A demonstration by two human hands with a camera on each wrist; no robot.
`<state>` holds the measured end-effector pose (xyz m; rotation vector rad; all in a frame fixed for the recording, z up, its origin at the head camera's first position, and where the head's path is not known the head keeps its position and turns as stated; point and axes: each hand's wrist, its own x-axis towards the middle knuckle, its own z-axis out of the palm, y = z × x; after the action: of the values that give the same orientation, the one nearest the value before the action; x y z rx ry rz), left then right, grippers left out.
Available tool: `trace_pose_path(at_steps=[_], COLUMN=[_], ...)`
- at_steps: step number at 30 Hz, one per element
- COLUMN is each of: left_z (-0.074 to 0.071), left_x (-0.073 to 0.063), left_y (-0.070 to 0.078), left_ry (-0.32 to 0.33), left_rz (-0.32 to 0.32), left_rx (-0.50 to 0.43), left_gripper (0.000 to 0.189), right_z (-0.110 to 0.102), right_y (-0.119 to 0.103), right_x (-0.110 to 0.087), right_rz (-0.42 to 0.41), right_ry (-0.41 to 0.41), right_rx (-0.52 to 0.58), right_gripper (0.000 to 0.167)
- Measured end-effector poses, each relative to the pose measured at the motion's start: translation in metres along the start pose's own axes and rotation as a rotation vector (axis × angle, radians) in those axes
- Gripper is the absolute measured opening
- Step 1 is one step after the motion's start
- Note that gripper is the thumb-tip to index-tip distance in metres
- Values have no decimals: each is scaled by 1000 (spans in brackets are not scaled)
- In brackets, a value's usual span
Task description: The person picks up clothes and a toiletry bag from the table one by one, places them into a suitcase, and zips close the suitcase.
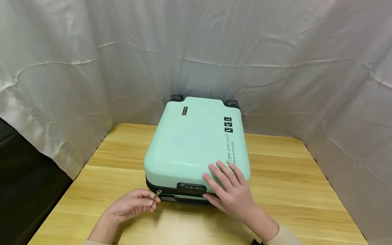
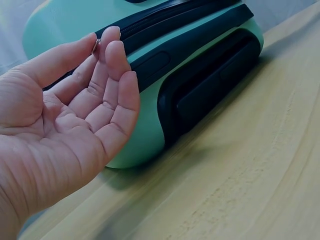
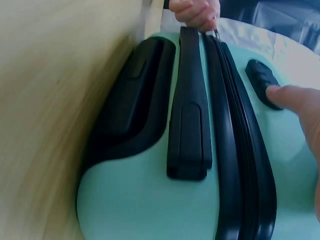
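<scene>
A mint-green hard-shell suitcase (image 1: 196,136) lies flat on the wooden table, its wheels toward the curtain. At its near left corner my left hand (image 1: 134,204) pinches a metal zipper pull (image 1: 157,195) between thumb and fingertips. The left wrist view shows that pinch beside the black zipper band (image 2: 150,22). My right hand (image 1: 231,192) rests with spread fingers on the near right part of the lid. Its thumb (image 3: 290,97) touches the end of the black combination lock (image 3: 262,82). Below the zipper runs the black carry handle (image 3: 190,110).
The wooden table (image 1: 291,177) extends around the suitcase on both sides. Grey-white curtain (image 1: 214,44) hangs behind and beside it. A black surface (image 1: 24,183) lies past the table's left edge. Two black wheels (image 1: 176,98) stick out at the suitcase's far end.
</scene>
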<state>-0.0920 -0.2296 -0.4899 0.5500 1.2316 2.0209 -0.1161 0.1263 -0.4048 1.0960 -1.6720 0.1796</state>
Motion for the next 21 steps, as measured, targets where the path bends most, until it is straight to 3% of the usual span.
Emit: trace_pose_path(at_steps=[12,21], left_z=[2,2], left_x=[4,2], left_y=[0,-6], left_ry=[22,-69], left_rz=[-21,56], left_rx=[-6,-138], left_gripper=[40,45], right_z=[11,12], right_y=[-20,-18], right_x=[-1,5], right_rz=[62,58], right_ry=[-83,-27], right_rx=[-47,-62], right_gripper=[59,53])
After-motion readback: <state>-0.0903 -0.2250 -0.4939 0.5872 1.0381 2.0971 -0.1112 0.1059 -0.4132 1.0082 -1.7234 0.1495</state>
